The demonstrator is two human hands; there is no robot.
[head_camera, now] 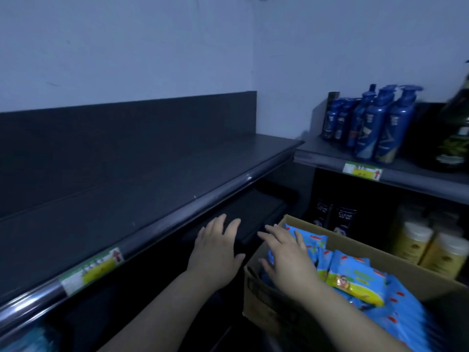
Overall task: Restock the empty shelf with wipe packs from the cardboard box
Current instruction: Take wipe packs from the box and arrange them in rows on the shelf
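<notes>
Right hand hovers flat over wipe packs in cardboard box.

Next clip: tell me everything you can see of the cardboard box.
The cardboard box is brown board, open at the top, with dark blurred print on its near-left wall. It sits at lower right, before stocked shelving; what it rests on is hidden. Blue wipe packs fill it. The right hand, fingers spread, lies over the packs at its left end; the left hand is clear of it.
</notes>
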